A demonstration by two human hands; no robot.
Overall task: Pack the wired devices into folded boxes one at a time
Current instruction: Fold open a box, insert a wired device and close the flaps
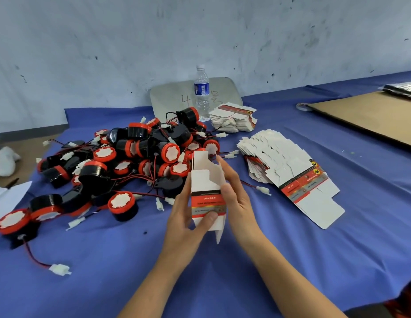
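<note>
Both forearms reach in from the near edge of the tabletop [291, 260] and meet around one box [208, 198], held up off the blue cover. On the left hand [184, 216] the thumb presses the printed red band while the fingers wrap behind; the right hand [236, 193] pinches the box's right wall, thumb in front, fingers lying long up its far side. The box stands with its long axis roughly upright, its white flaps loose at the top and its mouth tipped toward the far edge. It looks opened out but not yet filled or closed.

The pile of wired devices [131, 157] lies toward the left edge and beyond the hands, so the left hand is nearer. One device [123, 205] sits just beside it, red cap up. Flat boxes [287, 171] fan out toward the right edge, well clear of the grip
</note>
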